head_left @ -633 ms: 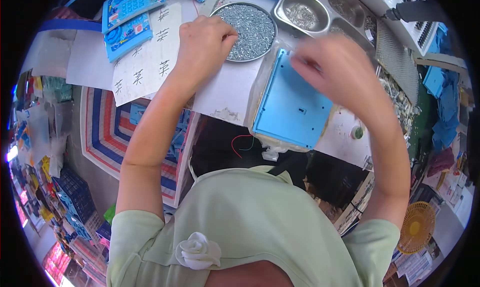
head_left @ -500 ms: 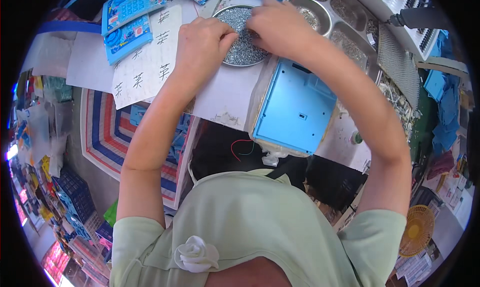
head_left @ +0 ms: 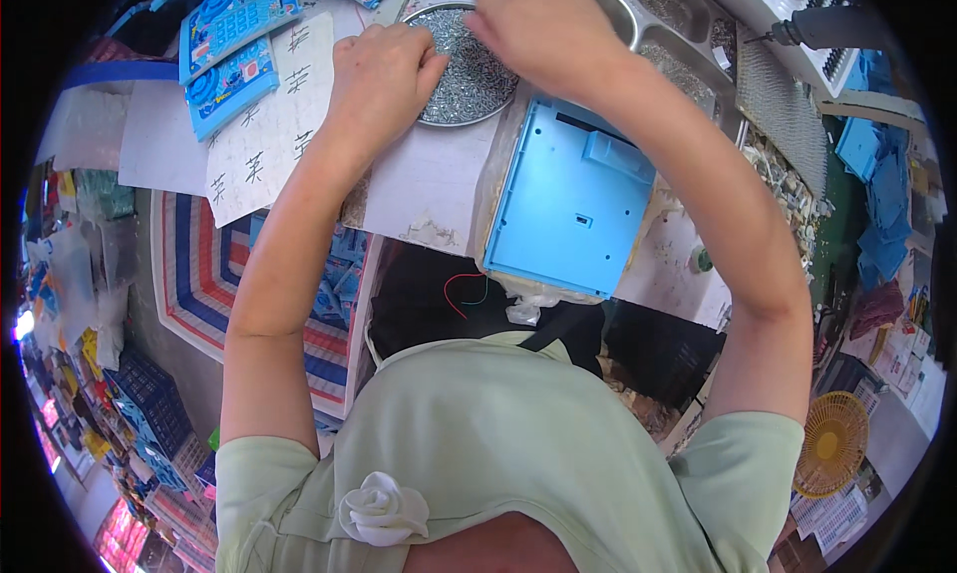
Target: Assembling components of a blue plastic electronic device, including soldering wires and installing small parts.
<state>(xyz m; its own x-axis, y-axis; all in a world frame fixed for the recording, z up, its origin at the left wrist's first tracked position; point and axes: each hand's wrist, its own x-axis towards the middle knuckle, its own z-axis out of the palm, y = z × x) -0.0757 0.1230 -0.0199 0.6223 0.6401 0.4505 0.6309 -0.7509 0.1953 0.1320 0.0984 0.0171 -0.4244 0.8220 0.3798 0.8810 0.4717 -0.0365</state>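
Note:
A round metal dish [head_left: 465, 92] full of small silvery screws lies at the far middle of the table. My left hand [head_left: 384, 82] rests at its left rim, fingers curled and thumb along the edge of the screws. Over the dish's far right side is my right hand [head_left: 546, 29], its fingers bent together. Anything inside either hand is hidden. Nearer to me, below my right forearm, a light blue plastic panel [head_left: 563, 209] with small holes lies flat on a plastic-wrapped support.
A metal tray [head_left: 726, 34] with compartments of small parts stands behind my right arm, a screwdriver-like power tool [head_left: 832, 31] beyond it. Printed blue panels [head_left: 231, 74] lie at left by a handwritten sheet [head_left: 261, 139]. A striped bag [head_left: 194, 274] holds blue pieces.
The table scene has shifted a little left and up in the view. My right hand has drawn slightly away from the left one, leaving more of the screws showing.

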